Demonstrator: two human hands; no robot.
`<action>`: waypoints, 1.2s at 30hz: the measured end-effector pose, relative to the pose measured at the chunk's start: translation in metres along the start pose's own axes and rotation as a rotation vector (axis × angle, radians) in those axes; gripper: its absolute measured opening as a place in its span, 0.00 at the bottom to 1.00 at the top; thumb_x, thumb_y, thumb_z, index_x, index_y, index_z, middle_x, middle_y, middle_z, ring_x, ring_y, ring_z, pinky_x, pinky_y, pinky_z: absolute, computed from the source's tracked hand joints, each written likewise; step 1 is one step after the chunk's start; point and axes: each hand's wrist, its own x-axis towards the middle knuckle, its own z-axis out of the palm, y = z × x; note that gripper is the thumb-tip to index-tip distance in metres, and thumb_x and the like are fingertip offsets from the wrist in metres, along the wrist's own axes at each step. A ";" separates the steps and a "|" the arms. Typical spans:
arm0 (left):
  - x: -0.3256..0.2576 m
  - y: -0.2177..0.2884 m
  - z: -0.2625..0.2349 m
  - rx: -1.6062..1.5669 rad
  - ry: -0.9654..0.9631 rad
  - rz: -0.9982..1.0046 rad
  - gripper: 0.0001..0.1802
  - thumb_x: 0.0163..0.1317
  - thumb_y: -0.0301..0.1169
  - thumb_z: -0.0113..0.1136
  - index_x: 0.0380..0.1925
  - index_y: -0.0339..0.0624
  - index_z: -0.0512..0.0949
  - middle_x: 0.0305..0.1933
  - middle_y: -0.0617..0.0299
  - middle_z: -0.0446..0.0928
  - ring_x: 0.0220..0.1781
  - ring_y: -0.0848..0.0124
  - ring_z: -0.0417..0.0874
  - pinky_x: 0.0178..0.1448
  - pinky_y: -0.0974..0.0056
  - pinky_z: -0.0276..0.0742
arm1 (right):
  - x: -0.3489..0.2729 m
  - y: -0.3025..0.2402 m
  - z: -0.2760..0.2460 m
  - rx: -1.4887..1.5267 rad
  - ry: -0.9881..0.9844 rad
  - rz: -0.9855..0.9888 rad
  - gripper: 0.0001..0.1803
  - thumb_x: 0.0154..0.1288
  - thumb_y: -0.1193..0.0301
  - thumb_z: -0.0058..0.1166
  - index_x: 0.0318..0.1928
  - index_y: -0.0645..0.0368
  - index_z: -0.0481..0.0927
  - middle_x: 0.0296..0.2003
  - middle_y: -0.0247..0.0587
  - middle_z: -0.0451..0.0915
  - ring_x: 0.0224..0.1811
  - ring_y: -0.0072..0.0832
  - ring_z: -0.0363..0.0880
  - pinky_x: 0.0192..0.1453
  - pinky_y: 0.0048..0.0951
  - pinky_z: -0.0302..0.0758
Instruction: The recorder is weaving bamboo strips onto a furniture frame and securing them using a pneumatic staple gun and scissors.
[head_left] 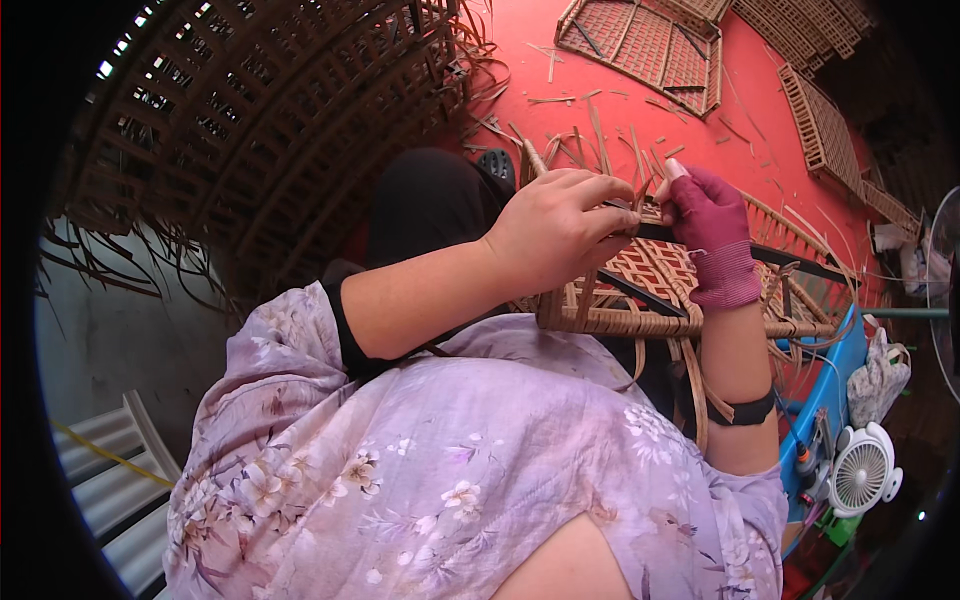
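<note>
- Far left, low in the view, part of a white plastic chair (105, 470) stands against a pale grey wall.
- Above it, a big woven lattice panel (270, 110) of brown cane fills the upper left, with loose strands hanging from its lower edge.
- The person's lilac flowered blouse (440, 470) takes up the lower middle, its sleeve ending in a dark cuff at the left forearm.
- The left hand (555, 230) is bare and curled, fingers pressed together and pinching a thin cane strip (632, 212) at the fingertips, right over the work.
- Under both hands lies a half-woven cane frame (660, 280): a light brown open weave on a thick wrapped rim, with dark bars crossing it and loose ends sticking up and hanging down. It rests across the person's lap, just above the blouse.
- The right hand (712, 235) wears a dark red fingerless glove; its thumb points up and the fingers are closed on the same strip, opposite the left hand and almost touching it. A dark band sits further up the right forearm.
- Behind the hands, the red floor (760, 130) is scattered with cane offcuts, and more flat woven panels (650, 45) lie at the top.
- At the right edge, a blue tray (835, 370) holds small tools, with a small white fan (865, 470) just beside it and a crumpled cloth (880, 375) above that.
</note>
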 end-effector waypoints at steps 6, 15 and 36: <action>0.001 -0.001 -0.002 0.028 0.030 0.041 0.11 0.53 0.31 0.72 0.37 0.48 0.84 0.50 0.66 0.83 0.54 0.64 0.82 0.58 0.56 0.77 | -0.020 0.004 -0.007 0.028 0.128 -0.168 0.10 0.74 0.68 0.56 0.38 0.61 0.84 0.26 0.29 0.80 0.26 0.13 0.73 0.31 0.17 0.69; 0.003 -0.003 -0.002 0.052 -0.063 0.051 0.10 0.58 0.33 0.69 0.38 0.47 0.81 0.46 0.65 0.84 0.55 0.64 0.83 0.67 0.52 0.72 | -0.037 0.022 -0.011 -0.806 -0.020 -0.752 0.21 0.57 0.74 0.67 0.53 0.51 0.83 0.47 0.40 0.81 0.49 0.39 0.82 0.52 0.35 0.78; 0.002 -0.001 -0.004 -0.068 -0.092 -0.036 0.12 0.55 0.32 0.71 0.37 0.44 0.79 0.35 0.60 0.79 0.38 0.59 0.82 0.43 0.57 0.79 | -0.034 0.027 -0.007 -0.864 0.036 -0.776 0.21 0.50 0.69 0.71 0.47 0.49 0.82 0.43 0.34 0.80 0.45 0.39 0.80 0.50 0.38 0.75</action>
